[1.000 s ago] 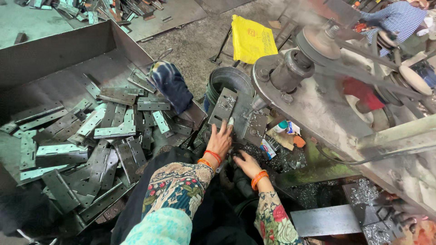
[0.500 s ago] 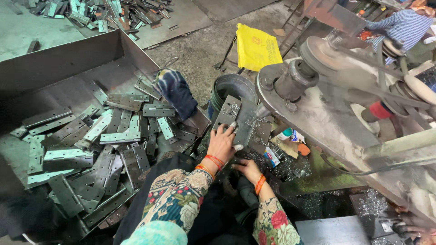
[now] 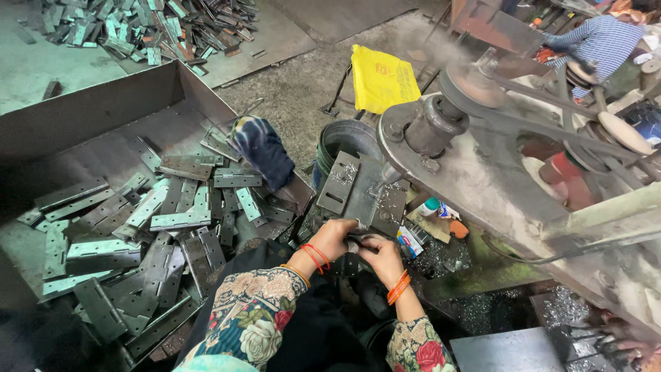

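The left hand [image 3: 335, 238] and the right hand [image 3: 381, 256] meet just below frame centre, both closed on the lower edge of a grey metal hinge plate [image 3: 361, 193], which stands tilted up from the hands toward 12 o'clock. The left-hand fingers curl over the plate's lower left corner; the right-hand fingers clench a small part at the same edge, too hidden to identify. Each wrist carries orange-red bangles, and both forearms wear floral-print sleeves. The upper right part of the plate lies under the spindle of a belt-driven machine [image 3: 482, 165], which fills the area from 1 to 4 o'clock of the hands. At 9 to 10 o'clock of the hands, a large sheet-metal tray [image 3: 103, 103] holds a loose heap of similar hinge plates [image 3: 158, 234]; a dark blue cloth [image 3: 265, 151] rests on the heap near the tray's right corner. A dark round bucket [image 3: 341, 138] stands directly behind the held plate at 12 o'clock, and a yellow bag [image 3: 382, 79] lies on the floor beyond it. Small bottles and packets [image 3: 430, 217] lie at 2 o'clock of the hands, just beside the plate. A second pile of metal pieces [image 3: 138, 27] lies on the floor at 11 o'clock, well apart. Another person in a blue checked shirt [image 3: 599, 41] sits at the upper right corner.
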